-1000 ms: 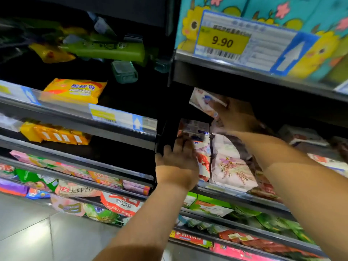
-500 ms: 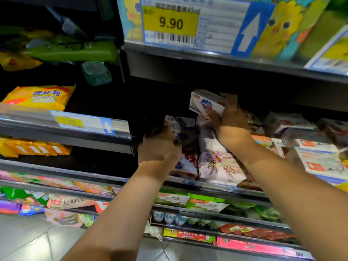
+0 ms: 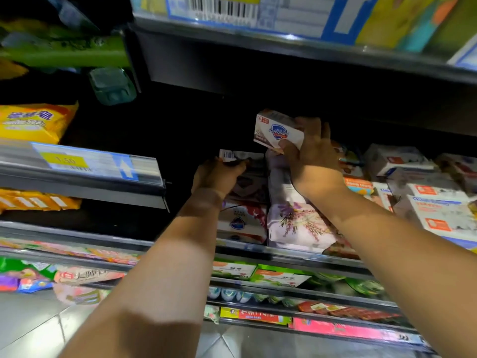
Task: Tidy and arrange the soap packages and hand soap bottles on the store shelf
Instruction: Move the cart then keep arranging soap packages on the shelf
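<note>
- Soap box [image 3: 278, 131], white with a blue Safeguard shield, is held up in the upper middle of the frame, above the stock on the shelf [image 3: 284, 255].
- The right hand [image 3: 313, 161] grips it, fingers [image 3: 318, 129] curled behind and thumb on its lower edge; the far end is hidden.
- The left hand [image 3: 216, 174], just left of centre, curls its fingers over a shadowed soap pack [image 3: 228, 155]; only a white barcode corner shows.
- A lavender-printed pack [image 3: 296, 223] lies below, its top covered by the right wrist.
- A price tag [image 3: 85, 161] at left reads 1.50; the writing on the yellow packet [image 3: 33, 122] above is too smeared to read.
</note>
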`<state>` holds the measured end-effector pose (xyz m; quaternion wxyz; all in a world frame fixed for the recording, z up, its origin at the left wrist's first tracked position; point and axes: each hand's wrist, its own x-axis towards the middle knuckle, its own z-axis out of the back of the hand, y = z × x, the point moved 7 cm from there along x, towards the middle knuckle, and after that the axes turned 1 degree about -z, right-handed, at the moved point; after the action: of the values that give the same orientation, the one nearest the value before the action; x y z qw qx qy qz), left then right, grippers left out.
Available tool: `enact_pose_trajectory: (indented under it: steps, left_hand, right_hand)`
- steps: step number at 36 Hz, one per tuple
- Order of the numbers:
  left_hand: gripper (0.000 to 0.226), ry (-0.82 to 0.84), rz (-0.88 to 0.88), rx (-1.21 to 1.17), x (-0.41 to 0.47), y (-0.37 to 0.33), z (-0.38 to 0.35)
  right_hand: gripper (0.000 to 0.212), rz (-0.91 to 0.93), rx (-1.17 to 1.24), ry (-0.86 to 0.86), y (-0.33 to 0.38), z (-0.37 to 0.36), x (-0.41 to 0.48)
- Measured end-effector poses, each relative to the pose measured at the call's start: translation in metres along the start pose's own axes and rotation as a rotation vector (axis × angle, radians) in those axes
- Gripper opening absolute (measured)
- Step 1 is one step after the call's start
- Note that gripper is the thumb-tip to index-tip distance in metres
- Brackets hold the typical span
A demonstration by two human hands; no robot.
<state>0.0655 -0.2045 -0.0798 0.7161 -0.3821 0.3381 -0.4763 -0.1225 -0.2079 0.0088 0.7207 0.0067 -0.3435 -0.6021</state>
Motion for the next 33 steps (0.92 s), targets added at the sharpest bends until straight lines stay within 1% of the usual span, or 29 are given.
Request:
enact_pose_trajectory:
  steps: [2,3,6,7,8,10,11,14,16,18,21,23,25,26,27,28,29,30,31,32,33]
  left_hand:
    - [0.051,-0.016,-0.025,0.02,-0.001,-0.002,0.003]
    - [0.055,-0.019,-0.023,0.029,0.0,-0.001,0.003]
    - [0.081,-0.086,-0.046,0.086,0.022,0.018,-0.004]
    - [0.083,-0.093,-0.05,0.113,0.022,0.017,-0.005]
    - [0.081,-0.089,-0.051,0.143,0.021,0.013,-0.004]
    - [0.068,-0.096,-0.054,0.188,0.006,-0.005,0.006]
    - [0.066,-0.116,-0.06,0.198,0.002,-0.012,0.01]
    - [0.071,-0.151,-0.091,0.153,-0.01,-0.033,0.019]
    - [0.062,-0.165,-0.123,0.131,-0.017,-0.045,0.022]
    - [0.054,-0.211,-0.141,0.16,-0.023,-0.055,0.027]
    - [0.055,-0.311,-0.135,0.117,-0.034,-0.061,0.036]
    - [0.053,-0.349,-0.157,0.025,-0.045,-0.068,0.039]
    - [0.051,-0.362,-0.186,-0.039,-0.059,-0.077,0.038]
    - [0.052,-0.37,-0.194,-0.059,-0.065,-0.081,0.037]
    - [0.053,-0.39,-0.226,-0.087,-0.072,-0.085,0.038]
    - [0.052,-0.414,-0.273,-0.125,-0.078,-0.091,0.039]
    - [0.048,-0.432,-0.321,-0.171,-0.086,-0.095,0.04]
    - [0.041,-0.431,-0.353,-0.219,-0.094,-0.099,0.041]
    - [0.037,-0.403,-0.373,-0.277,-0.102,-0.103,0.038]
    - [0.038,-0.374,-0.398,-0.328,-0.108,-0.106,0.035]
    - [0.039,-0.353,-0.418,-0.349,-0.113,-0.11,0.031]
  right_hand:
    - [0.05,-0.002,-0.028,-0.003,0.0,0.0,0.0]
    - [0.05,0.002,-0.042,-0.001,0.001,0.001,0.0]
    - [0.05,0.007,-0.077,0.009,0.002,0.002,0.0]
    - [0.049,0.002,-0.081,0.01,0.002,0.002,0.0]
    - [0.048,0.005,-0.082,0.006,0.003,0.002,0.0]
    - [0.046,0.024,-0.082,-0.001,0.003,0.004,-0.002]
    - [0.046,0.027,-0.082,0.01,0.004,0.005,-0.003]
    - [0.045,-0.015,-0.079,0.093,0.004,0.006,-0.002]
    - [0.043,-0.027,-0.126,0.162,0.005,0.009,0.001]
    - [0.041,0.022,-0.133,0.16,0.012,0.017,0.001]
    - [0.031,0.064,0.002,0.042,0.017,0.03,-0.004]
    - [0.033,-0.024,0.15,-0.043,0.004,0.041,-0.011]
    - [0.038,-0.186,0.342,-0.05,-0.012,0.053,-0.017]
    - [0.036,-0.269,0.485,-0.03,-0.019,0.057,-0.021]
    - [0.028,-0.319,0.663,-0.046,-0.023,0.063,-0.025]
    - [0.021,-0.343,0.832,-0.069,-0.028,0.067,-0.029]
    - [0.018,-0.327,0.899,-0.105,-0.031,0.076,-0.033]
    - [0.017,-0.302,0.908,-0.138,-0.034,0.089,-0.038]
    - [0.016,-0.301,0.945,-0.13,-0.041,0.094,-0.043]
    - [0.016,-0.318,1.015,-0.113,-0.047,0.101,-0.05]
    - [0.022,-0.35,1.1,-0.086,-0.053,0.106,-0.056]
